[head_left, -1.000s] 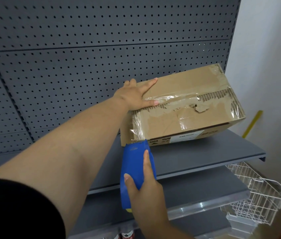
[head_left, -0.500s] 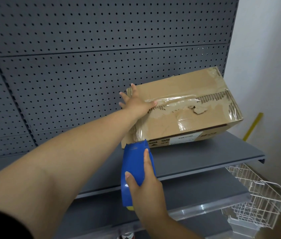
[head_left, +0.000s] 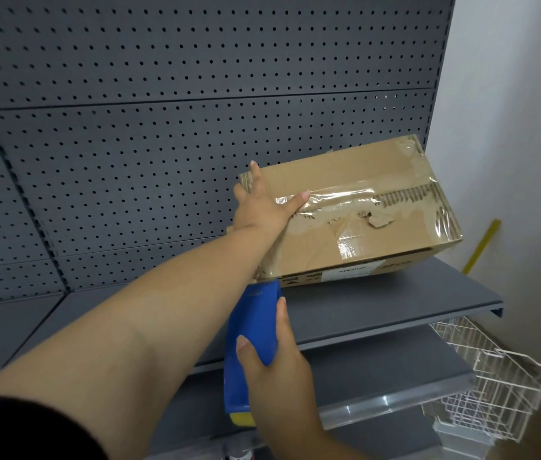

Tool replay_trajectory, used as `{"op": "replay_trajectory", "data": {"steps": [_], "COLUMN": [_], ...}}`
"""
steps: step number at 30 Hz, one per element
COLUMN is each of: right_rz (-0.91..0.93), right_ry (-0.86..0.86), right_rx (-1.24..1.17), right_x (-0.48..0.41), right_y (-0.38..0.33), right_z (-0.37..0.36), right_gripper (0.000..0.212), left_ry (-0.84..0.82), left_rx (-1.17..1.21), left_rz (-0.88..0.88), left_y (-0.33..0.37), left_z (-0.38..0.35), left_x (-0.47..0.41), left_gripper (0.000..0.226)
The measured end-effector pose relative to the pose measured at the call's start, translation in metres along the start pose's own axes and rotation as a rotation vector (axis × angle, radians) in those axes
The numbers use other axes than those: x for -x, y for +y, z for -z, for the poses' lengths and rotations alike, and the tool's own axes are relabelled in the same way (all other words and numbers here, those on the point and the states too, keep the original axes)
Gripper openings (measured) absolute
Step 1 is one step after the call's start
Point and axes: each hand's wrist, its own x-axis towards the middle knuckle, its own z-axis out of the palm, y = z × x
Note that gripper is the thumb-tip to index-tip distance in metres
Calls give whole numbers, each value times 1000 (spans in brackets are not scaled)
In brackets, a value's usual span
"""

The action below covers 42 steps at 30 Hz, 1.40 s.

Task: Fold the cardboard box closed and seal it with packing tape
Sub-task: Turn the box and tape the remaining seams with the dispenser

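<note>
A brown cardboard box (head_left: 355, 180) lies closed on a grey shelf (head_left: 378, 303), its top seam covered with torn clear tape. My left hand (head_left: 262, 207) rests flat on the box's left end, thumb stretched along the seam and fingers reaching over the far left edge. My right hand (head_left: 272, 366) grips a blue tape dispenser (head_left: 252, 330), whose front end touches the box's near left corner. Clear tape runs down over that corner to the dispenser.
A grey perforated back panel (head_left: 163, 127) rises behind the shelf. A lower shelf (head_left: 378, 370) sits beneath. A white wire basket (head_left: 488, 376) hangs at the lower right, and a yellow stick (head_left: 481, 245) leans against the white wall.
My left hand has slid leftward along the box top to its left end, fingers now over the far edge. The dispenser has stayed at the near left corner.
</note>
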Motion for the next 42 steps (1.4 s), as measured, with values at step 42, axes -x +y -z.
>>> {"op": "replay_trajectory", "data": {"steps": [42], "right_rz": [-66], "right_ry": [13], "right_rx": [-180], "right_x": [-14], "right_y": [-13], "right_z": [15], "right_gripper": [70], "left_ry": [3], "left_rx": [-668], "left_rz": [-608], "left_y": [-10], "left_z": [-2], "left_x": [-21], "left_gripper": [59]}}
